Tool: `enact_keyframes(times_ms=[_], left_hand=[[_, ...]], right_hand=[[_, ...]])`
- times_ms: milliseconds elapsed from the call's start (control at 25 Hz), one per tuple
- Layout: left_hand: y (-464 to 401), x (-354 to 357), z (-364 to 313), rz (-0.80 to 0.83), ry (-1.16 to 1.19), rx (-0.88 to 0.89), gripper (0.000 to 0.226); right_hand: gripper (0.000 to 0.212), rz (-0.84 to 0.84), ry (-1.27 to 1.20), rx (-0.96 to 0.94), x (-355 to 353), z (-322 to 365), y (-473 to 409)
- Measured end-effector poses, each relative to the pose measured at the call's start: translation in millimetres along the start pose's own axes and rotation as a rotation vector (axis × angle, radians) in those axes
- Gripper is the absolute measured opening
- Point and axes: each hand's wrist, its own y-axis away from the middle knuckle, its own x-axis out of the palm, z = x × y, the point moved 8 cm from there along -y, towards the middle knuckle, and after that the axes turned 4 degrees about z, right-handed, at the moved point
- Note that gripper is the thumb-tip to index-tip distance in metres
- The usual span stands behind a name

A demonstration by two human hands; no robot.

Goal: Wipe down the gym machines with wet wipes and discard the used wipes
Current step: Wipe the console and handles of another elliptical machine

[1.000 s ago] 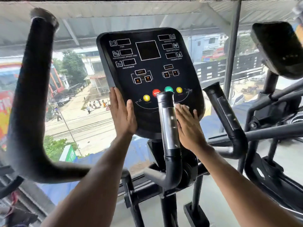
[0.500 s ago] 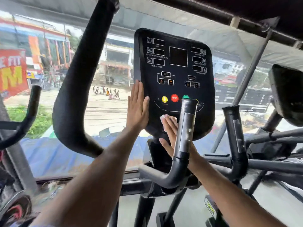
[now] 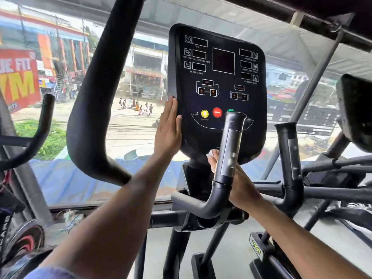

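Wipe (image 3: 211,153), white, is pressed against the lower edge of the console (image 3: 219,93) by the right hand (image 3: 239,184), whose finger spread cannot be told because the inner handlebar (image 3: 228,156) crosses in front. Left hand (image 3: 168,129) is laid flat, fingers straight and together, against the console's left edge; a thick outer handle (image 3: 90,109) stands further left.

— What was the console (image 3: 218,93) made of?
— Black plastic, smooth, with a dull sheen; its yellow and red buttons looked glossier.
— And the upright handle (image 3: 228,158) in front of it?
— Matt black, with a brushed silvery metal plate, scuffed and blotchy.
— The big curved bar (image 3: 88,109) on the left?
— Soft-looking matt black covering, maybe foam or rubber; I couldn't tell which.
— The wipe (image 3: 211,153)?
— White, thin and crumpled, cloth-like.
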Motion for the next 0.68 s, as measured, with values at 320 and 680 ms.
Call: enact_keyframes(times_ms=[320,680], left_hand=[[13,-30,-4,-0.096,0.214,-0.202,0.043],[52,-66,-13,-0.332,0.282,-0.318,0.048]], right_hand=[[0.058,0.199,0.707,-0.436,29,17,-13],[0.064,0.103,0.66,-0.444,26,59,-111]])
